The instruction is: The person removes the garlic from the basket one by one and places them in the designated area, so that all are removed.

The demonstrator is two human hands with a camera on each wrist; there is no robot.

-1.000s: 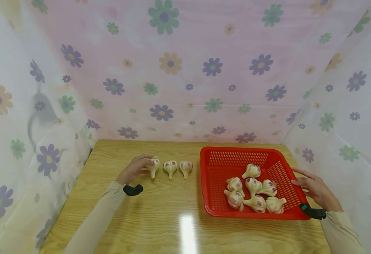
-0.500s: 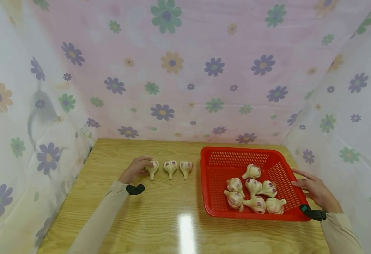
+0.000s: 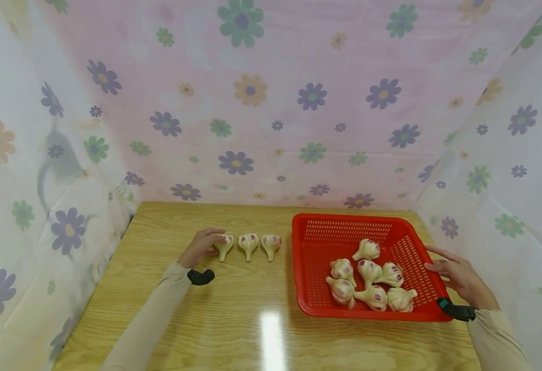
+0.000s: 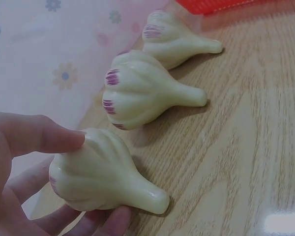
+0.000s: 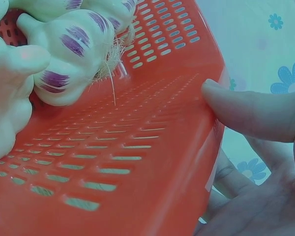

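My left hand [image 3: 200, 248] holds a cream garlic bulb [image 4: 101, 172] with purple streaks, at the left end of a row of three. In the left wrist view the thumb lies on top of the bulb and the fingers curl beneath it; its neck points toward the person. Two more bulbs, a middle garlic bulb [image 3: 248, 246] and a right-hand garlic bulb [image 3: 271, 246], lie alongside with necks the same way. At the right side of a red plastic basket [image 3: 301, 273], my right hand [image 3: 463, 278] grips the rim, thumb on its edge and fingers outside the wall.
Several garlic bulbs [image 3: 368, 270] lie loose inside the basket, mostly toward its front and right. The wooden table [image 3: 215, 330] is bounded by a flowered cloth [image 3: 280, 129] at the back and both sides.
My left hand has shifted slightly, staying on the leftmost garlic bulb, which now lies in line with the other two. The right hand and the basket have stayed in place.
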